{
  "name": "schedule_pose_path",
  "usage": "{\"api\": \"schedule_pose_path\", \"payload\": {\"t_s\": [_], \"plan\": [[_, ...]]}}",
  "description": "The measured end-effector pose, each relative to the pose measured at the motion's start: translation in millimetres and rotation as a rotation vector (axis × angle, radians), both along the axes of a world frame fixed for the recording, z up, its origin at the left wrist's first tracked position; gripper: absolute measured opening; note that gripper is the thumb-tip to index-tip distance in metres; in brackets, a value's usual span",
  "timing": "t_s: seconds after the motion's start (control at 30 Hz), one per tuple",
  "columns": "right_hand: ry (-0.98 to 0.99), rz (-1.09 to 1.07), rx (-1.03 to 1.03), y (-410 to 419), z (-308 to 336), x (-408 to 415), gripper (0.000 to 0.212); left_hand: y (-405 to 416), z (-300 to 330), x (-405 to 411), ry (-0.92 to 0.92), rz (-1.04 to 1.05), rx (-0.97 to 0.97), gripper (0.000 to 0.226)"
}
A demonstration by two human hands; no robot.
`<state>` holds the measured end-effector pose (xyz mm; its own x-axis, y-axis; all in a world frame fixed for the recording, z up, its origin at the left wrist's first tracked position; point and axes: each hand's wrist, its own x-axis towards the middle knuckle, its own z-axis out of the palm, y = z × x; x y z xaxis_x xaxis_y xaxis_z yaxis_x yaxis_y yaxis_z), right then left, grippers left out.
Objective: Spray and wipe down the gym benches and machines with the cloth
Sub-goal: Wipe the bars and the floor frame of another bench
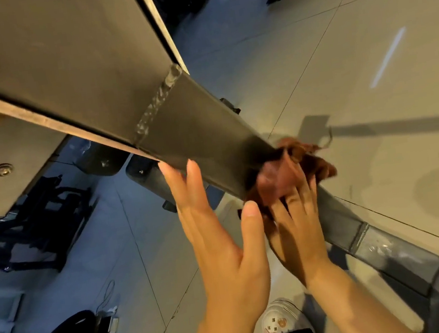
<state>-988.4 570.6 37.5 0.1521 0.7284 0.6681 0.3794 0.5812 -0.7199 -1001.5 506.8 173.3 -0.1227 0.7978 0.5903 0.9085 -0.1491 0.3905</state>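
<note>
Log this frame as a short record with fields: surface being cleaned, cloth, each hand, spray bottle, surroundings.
surface: grey metal frame beam of a gym machine, with a weld seam across it
cloth: reddish-brown cloth, bunched against the beam's lower end
right hand: fingers spread, pressing the cloth onto the beam
left hand: fingers straight, holds nothing, fingertips at the beam's edge
spray bottle: none in view
surroundings: tiled floor, dark machines at the left and top, a light shoe below
</note>
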Motion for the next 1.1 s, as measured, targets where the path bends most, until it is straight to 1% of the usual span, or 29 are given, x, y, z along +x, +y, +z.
{"api": "schedule_pose_path", "payload": {"t_s": [0.07, 0.1, 0.2, 0.23, 0.3, 0.33, 0.4, 0.47, 0.5, 0.53, 0.6, 0.63, 0.67, 0.7, 0.77, 0.8, 0.83, 0.87, 0.9, 0.97, 1.0, 1.03, 1.07, 1.1], "plan": [[0.050, 0.014, -0.148, -18, -34, 4, 0.035, -5, -2, 5, 0.022, -0.002, -0.036, 0.070], [0.079, 0.023, -0.264, -26, -49, 5, 0.032, -7, -3, 8, 0.038, 0.005, -0.043, 0.071], [0.251, -0.009, -0.553, -46, -72, 9, 0.033, -9, -5, 15, 0.043, -0.002, -0.047, 0.074], [0.306, 0.011, -0.657, -49, -77, 9, 0.033, -10, -6, 17, 0.042, -0.013, -0.038, 0.073], [0.340, 0.026, -0.795, -51, -78, 12, 0.030, -11, -8, 19, 0.033, -0.024, -0.025, 0.070], [0.330, 0.021, -0.809, -51, -85, 11, 0.029, -13, -8, 19, 0.024, -0.025, -0.029, 0.069], [0.396, 0.050, -0.882, -49, -90, 21, 0.027, -16, -11, 20, 0.014, -0.047, -0.052, 0.066], [0.481, 0.137, -1.063, -45, -97, 35, 0.027, -19, -16, 21, 0.034, -0.124, -0.116, 0.059], [0.575, 0.198, -1.168, -45, -99, 43, 0.026, -21, -19, 22, 0.065, -0.164, -0.167, 0.054], [0.686, 0.257, -1.225, -47, -100, 50, 0.027, -22, -22, 22, 0.099, -0.193, -0.239, 0.050], [0.930, 0.388, -1.257, -51, -88, 65, 0.034, -25, -28, 21, 0.178, -0.206, -0.435, 0.049], [0.992, 0.448, -1.234, -54, -79, 74, 0.034, -25, -30, 21, 0.243, -0.206, -0.543, 0.052], [1.014, 0.492, -1.207, -57, -72, 83, 0.032, -26, -33, 21, 0.326, -0.203, -0.662, 0.056], [0.997, 0.512, -1.174, -62, -64, 96, 0.031, -27, -36, 21, 0.434, -0.196, -0.783, 0.058], [0.970, 0.475, -1.080, -67, -57, 121, 0.033, -28, -43, 21, 0.645, -0.194, -0.950, 0.053], [0.892, 0.435, -1.017, -69, -51, 135, 0.034, -28, -45, 21, 0.687, -0.192, -0.974, 0.051], [0.748, 0.391, -0.960, -69, -49, 148, 0.032, -27, -47, 21, 0.702, -0.193, -0.964, 0.050], [0.542, 0.347, -0.931, -69, -44, 160, 0.028, -27, -47, 20, 0.714, -0.201, -0.923, 0.049], [0.279, 0.307, -0.931, -68, -50, 168, 0.028, -25, -48, 19, 0.734, -0.214, -0.854, 0.049], [-0.327, 0.276, -0.951, -63, -72, 172, 0.038, -21, -49, 18, 0.774, -0.257, -0.760, 0.049], [-0.588, 0.308, -0.993, -63, -83, 169, 0.042, -19, -51, 18, 0.811, -0.281, -0.724, 0.049], [-0.754, 0.348, -1.090, -65, -98, 162, 0.045, -17, -52, 18, 0.867, -0.301, -0.713, 0.048], [-0.882, 0.399, -1.189, -69, -110, 156, 0.048, -16, -53, 19, 0.924, -0.324, -0.711, 0.048], [-0.957, 0.426, -1.233, -75, -121, 150, 0.052, -17, -56, 19, 0.973, -0.347, -0.713, 0.049]]}}
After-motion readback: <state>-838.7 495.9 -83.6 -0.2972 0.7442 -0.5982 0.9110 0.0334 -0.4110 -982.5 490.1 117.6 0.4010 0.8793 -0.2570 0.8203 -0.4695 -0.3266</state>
